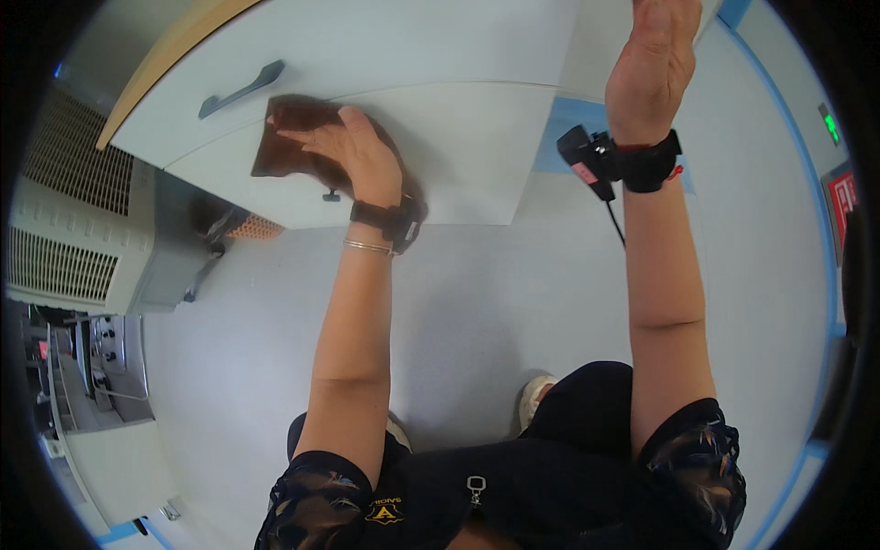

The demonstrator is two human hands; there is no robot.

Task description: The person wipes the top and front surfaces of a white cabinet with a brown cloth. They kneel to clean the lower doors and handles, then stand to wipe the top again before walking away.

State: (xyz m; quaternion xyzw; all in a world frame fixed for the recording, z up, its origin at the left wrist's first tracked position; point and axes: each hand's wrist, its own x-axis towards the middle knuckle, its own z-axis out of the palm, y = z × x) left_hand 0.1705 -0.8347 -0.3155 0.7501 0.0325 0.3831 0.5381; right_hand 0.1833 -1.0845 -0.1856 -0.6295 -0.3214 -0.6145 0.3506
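A brown cloth lies spread against the white cabinet front, below a grey bar handle. My left hand presses it there with the thumb raised, and part of the cloth hangs behind my wrist. Some of the left fingers are blurred against the cloth. At the top right, my right hand reaches up beside the cabinet's right edge. Its fingertips run out of the picture, and whether it touches anything cannot be seen. A black strap-on device with a cable sits on the right wrist.
A small dark knob or lock projects from the lower cabinet front. The cabinet has a wooden top edge. At left stands a beige appliance with louvred grilles. Blue tape runs along the right side; a green lit sign is beyond.
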